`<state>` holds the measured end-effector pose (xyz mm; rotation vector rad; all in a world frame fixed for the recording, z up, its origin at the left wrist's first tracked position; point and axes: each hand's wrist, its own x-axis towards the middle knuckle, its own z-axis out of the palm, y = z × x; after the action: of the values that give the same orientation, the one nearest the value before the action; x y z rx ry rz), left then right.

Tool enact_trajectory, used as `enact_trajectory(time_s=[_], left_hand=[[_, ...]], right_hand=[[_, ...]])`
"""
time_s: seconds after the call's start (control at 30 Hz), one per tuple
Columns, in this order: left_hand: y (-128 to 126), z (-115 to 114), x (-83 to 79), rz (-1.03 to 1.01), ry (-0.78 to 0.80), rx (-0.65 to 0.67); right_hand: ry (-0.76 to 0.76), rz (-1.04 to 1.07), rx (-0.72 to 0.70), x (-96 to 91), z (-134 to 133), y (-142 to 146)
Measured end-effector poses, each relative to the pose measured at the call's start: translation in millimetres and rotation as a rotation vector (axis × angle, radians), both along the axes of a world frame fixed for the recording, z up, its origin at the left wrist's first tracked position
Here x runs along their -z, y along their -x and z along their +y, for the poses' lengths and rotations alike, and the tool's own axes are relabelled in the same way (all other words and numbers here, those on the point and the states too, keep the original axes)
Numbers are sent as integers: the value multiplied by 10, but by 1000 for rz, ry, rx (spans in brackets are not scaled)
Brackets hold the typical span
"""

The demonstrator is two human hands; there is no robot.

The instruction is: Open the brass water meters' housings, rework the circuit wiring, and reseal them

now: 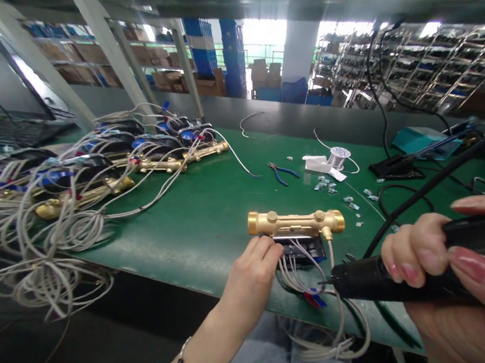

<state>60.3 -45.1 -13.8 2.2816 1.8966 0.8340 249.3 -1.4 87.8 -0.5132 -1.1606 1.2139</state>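
A brass pipe fitting (296,222) with threaded ends lies across the green bench, a black housing (306,249) attached on its near side. My left hand (253,267) grips the left end of that housing, fingers bent around its edge. Grey cables (289,275) run out of the housing and hang in a coil over the bench edge. In my right hand (442,261) is a black electric screwdriver (367,277), its thin bit pointing left over the cables, apart from the housing. A red and blue piece (314,298) sits among the cables.
Several brass fittings with black and blue parts and tangled grey cables (82,227) crowd the left. Blue-handled pliers (283,174), a white spool (340,157) and small clear pieces (324,184) lie beyond the fitting. A black cord (431,180) crosses at right; a shelf beam runs overhead.
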Motion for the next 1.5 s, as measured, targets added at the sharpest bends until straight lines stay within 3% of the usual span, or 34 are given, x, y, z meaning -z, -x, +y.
enact_trajectory(time_s=[0.23,0.37,0.53,0.7,0.8,1.13,1.5], left_hand=[[-33,-5,73,-157,-54,-50],[-68,-61,135,-328,-103,-171],[-84,-91,213,-683,366,-359],[-89,-16,266,-894,626,-272],[-111,7,261,-970,691,-222],[-139,-3,343,-1027,693,-180],[-147,-7,304,-1044,681,-143]], right_hand=[[-38,-23,68,-79,100,248],[-60,-38,91,-101,139,427],[-91,-54,88,-68,193,624],[-134,-83,46,-25,232,743],[-128,-94,41,-19,237,775],[-122,-114,34,-29,242,804],[-172,-160,-8,-18,250,809]])
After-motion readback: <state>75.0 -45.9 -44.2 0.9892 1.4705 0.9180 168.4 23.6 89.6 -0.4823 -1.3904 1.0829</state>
